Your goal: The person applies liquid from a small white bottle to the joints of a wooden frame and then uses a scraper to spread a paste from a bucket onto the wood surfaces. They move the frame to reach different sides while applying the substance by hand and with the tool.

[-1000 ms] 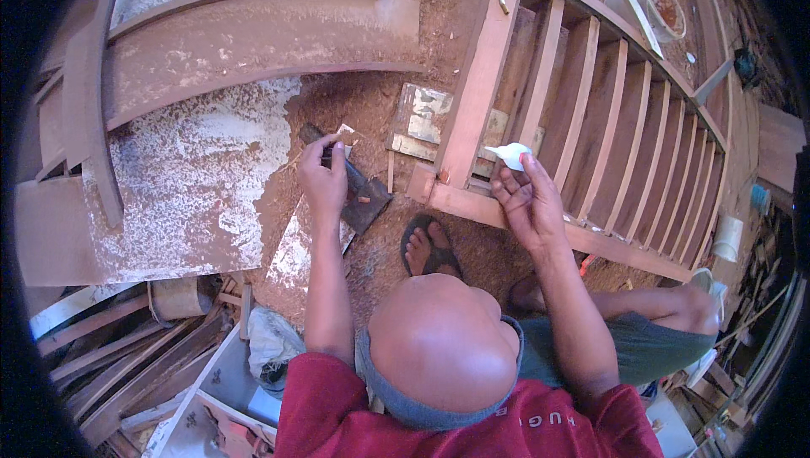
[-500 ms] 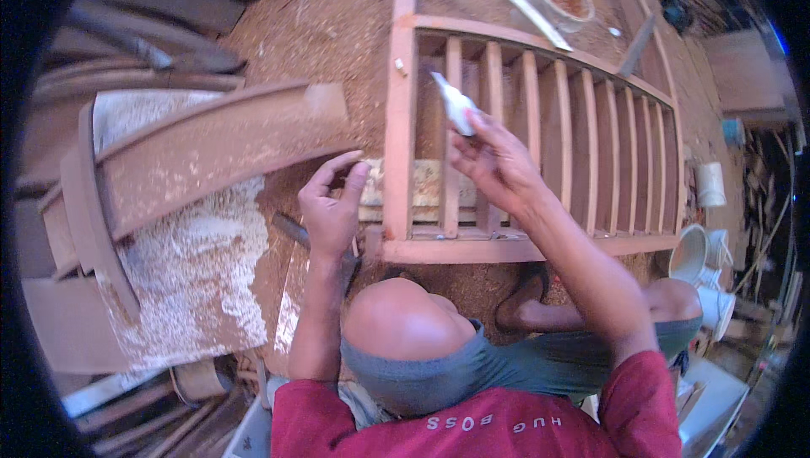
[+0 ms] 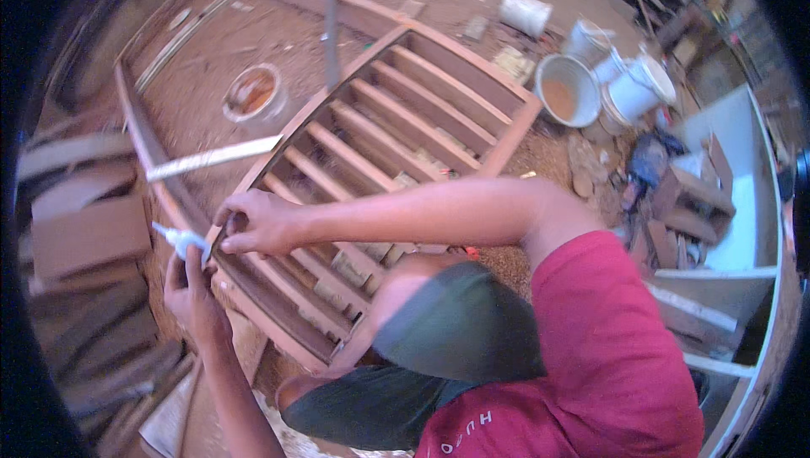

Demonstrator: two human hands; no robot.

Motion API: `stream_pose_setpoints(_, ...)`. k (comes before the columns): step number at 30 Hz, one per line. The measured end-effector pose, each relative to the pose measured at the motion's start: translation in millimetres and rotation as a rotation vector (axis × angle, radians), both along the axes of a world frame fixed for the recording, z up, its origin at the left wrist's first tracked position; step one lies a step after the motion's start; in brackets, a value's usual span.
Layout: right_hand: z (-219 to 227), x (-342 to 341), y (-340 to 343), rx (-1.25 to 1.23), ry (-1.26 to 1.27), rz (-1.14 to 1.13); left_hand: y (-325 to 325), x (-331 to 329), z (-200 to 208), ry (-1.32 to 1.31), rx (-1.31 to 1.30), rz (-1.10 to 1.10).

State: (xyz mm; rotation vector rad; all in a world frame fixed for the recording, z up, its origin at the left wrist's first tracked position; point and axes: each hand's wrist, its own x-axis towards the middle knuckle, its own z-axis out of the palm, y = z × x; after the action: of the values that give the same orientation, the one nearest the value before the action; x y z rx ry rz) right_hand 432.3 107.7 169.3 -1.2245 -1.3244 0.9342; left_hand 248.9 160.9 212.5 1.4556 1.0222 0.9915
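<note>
My left hand (image 3: 196,296) is closed round a small white squeeze bottle (image 3: 180,239) with a pointed nozzle, held just outside the corner of a slatted wooden frame (image 3: 268,325). The nozzle points away to the left. Over the frame's rail beside the bottle is my right hand (image 3: 266,222), its thumb and fingers curled together. Whether a small thing is pinched in those fingers I cannot make out. My right forearm reaches across the slats from the right.
Beyond the frame stands a bucket (image 3: 253,94) with orange-brown contents. A pale strip (image 3: 215,157) and a longer bar (image 3: 332,36) lean at the frame's far side. Several white pails (image 3: 639,87) stand at right; stacked boards (image 3: 89,234) lie left.
The white bottle has passed from my right hand to my left. My right hand has come to the frame's rail with its fingers curled. The view has turned to the right.
</note>
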Motion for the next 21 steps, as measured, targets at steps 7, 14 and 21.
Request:
stream_pose_setpoints(7,-94.2,242.5,-163.6,0.039,-0.171,-1.017,1.2,-4.5,-24.0,0.249,0.07,-0.018)
stream_pose_setpoints(14,-183.1,535.7,-397.3,-0.73,-0.864,-1.484,23.7,-44.6,-73.6,0.388,-0.059,0.164)
stream_pose_setpoints(21,-277.6,626.6,-443.9,-0.895,-1.032,-1.07,41.8,-105.2,-70.0,0.446,-0.155,0.363)
